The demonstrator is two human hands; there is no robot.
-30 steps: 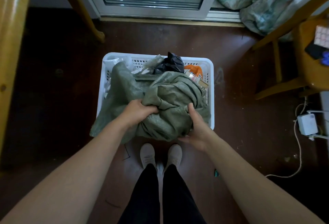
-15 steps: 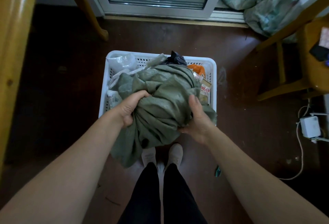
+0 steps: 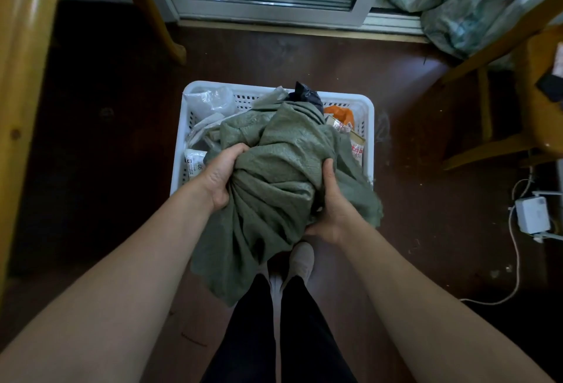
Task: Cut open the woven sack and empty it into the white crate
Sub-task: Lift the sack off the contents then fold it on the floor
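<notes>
Two hands (image 3: 224, 174) gripping bunched sack (image 3: 274, 187)

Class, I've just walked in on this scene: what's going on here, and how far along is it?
A person stands over a white crate on the floor, gripping a bunched green woven sack with the left hand and right hand. The sack is held above the crate's near edge, its loose end hanging toward the shoes. Packets and bags already lie in the crate, so the emptying looks largely done.
</notes>
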